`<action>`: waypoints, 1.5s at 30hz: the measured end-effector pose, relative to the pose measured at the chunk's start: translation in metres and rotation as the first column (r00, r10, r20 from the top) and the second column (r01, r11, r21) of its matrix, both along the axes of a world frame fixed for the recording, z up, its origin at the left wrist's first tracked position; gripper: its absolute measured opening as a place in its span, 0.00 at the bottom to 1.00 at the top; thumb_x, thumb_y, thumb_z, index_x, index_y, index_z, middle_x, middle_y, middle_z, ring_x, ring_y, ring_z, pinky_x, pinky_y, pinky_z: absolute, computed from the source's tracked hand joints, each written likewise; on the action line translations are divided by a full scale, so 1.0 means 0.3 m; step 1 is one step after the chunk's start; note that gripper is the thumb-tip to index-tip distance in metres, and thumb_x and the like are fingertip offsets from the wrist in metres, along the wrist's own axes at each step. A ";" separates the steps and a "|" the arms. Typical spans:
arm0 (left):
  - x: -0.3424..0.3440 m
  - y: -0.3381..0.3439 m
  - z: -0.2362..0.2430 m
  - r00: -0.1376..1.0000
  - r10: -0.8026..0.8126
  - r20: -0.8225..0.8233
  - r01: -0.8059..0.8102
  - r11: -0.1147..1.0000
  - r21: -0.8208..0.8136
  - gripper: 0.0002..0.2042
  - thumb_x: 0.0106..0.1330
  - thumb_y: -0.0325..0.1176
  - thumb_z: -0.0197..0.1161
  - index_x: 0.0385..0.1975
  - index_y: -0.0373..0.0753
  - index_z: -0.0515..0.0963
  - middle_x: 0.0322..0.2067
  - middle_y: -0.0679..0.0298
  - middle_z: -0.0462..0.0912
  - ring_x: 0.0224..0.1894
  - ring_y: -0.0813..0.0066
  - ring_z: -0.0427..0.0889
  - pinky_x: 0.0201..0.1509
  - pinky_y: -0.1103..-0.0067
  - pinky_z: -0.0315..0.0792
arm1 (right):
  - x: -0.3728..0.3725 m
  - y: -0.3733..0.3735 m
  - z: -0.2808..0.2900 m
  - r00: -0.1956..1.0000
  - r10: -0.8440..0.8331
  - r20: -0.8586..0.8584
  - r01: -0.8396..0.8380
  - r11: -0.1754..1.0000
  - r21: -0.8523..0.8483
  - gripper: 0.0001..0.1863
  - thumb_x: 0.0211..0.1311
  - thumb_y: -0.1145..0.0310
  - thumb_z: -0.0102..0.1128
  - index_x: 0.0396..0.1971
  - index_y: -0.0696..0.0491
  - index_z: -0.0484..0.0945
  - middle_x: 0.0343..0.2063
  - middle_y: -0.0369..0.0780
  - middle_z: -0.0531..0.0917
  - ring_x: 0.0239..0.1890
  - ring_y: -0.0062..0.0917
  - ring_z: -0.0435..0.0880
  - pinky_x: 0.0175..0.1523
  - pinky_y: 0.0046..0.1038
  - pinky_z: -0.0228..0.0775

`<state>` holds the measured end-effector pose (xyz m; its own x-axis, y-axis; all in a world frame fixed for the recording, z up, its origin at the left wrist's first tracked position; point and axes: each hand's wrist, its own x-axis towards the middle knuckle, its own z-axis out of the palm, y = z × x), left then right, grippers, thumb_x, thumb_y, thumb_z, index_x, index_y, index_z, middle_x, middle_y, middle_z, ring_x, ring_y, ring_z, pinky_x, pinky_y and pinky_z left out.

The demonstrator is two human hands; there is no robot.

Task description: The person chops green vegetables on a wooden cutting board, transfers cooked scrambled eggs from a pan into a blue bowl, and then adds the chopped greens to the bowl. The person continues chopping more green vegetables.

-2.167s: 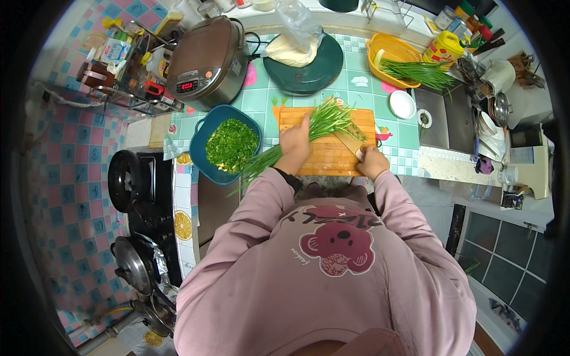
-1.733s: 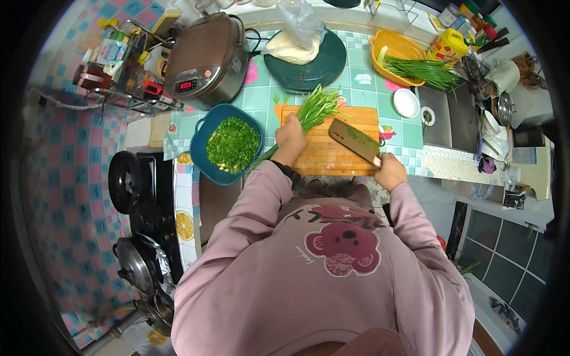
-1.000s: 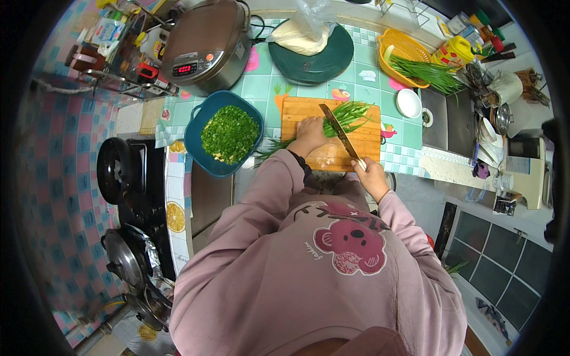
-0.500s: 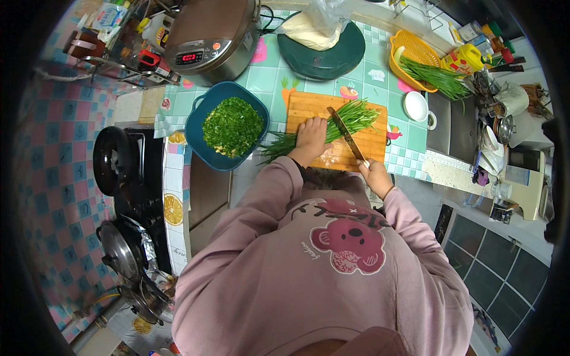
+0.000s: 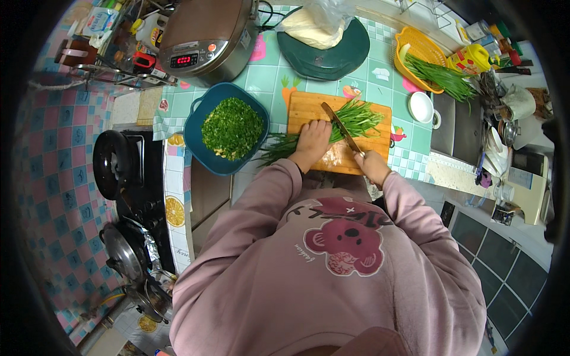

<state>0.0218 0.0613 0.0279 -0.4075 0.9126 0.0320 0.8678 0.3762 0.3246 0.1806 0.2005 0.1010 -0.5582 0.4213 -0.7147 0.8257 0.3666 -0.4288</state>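
Note:
A bundle of green chives [image 5: 356, 120] lies across the wooden cutting board [image 5: 300, 107], its left ends hanging past the board's edge. My left hand [image 5: 314, 142] presses down on the bundle with its fingers together and curled. The handle of a knife [image 5: 341, 127] is in my right hand [image 5: 374, 167], at the board's near right. Its long blade slants to the far left across the chives, close beside my left fingers. Small pale scraps [image 5: 336, 154] stick to the board near the blade. Left of the board stands a blue basin [image 5: 193, 135] holding finely chopped greens [image 5: 231, 129].
Behind the board, a dark green plate [image 5: 297, 62] bears pale dough [image 5: 320, 32] partly under plastic. A rice cooker [image 5: 208, 41] stands at the far left. To the right are a yellow basket [image 5: 409, 37] with more chives, a white bowl [image 5: 420, 107] and a sink [image 5: 454, 127].
My right hand and the knife have shifted slightly away from my body and leftward, nearer my left hand. My left hand stays on the chives. The whole view has shifted a little.

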 end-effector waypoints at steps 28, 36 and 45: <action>-0.044 -0.045 0.044 0.970 0.211 0.120 -0.186 0.964 -0.191 0.30 0.54 0.38 0.69 0.56 0.39 0.65 0.49 0.58 0.70 0.56 0.61 0.68 0.57 0.67 0.62 | 0.256 0.114 -0.040 0.920 -0.116 -0.376 0.323 0.768 0.553 0.15 0.63 0.58 0.57 0.36 0.57 0.76 0.27 0.50 0.83 0.32 0.49 0.81 0.38 0.42 0.72; -0.040 -0.047 0.051 0.974 0.212 0.075 -0.198 0.967 -0.162 0.29 0.53 0.39 0.70 0.54 0.41 0.66 0.48 0.61 0.69 0.56 0.63 0.67 0.56 0.68 0.61 | 0.295 0.104 -0.226 0.931 -0.147 -0.333 0.335 0.707 0.623 0.17 0.64 0.59 0.57 0.42 0.58 0.72 0.37 0.53 0.81 0.37 0.50 0.81 0.42 0.45 0.73; -0.044 -0.052 0.020 0.974 0.211 0.084 -0.199 0.971 -0.132 0.28 0.53 0.39 0.70 0.53 0.41 0.67 0.48 0.61 0.69 0.55 0.62 0.67 0.56 0.69 0.61 | 0.340 0.150 -0.364 0.922 0.011 -0.388 0.273 0.692 0.669 0.17 0.55 0.65 0.65 0.41 0.59 0.77 0.35 0.49 0.80 0.40 0.46 0.77 0.46 0.42 0.69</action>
<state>0.0086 0.0457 0.0340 -0.5820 0.8038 -0.1230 0.7347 0.5846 0.3442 0.2826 0.2455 -0.0084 -0.5966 0.8013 0.0445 0.7429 0.5724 -0.3472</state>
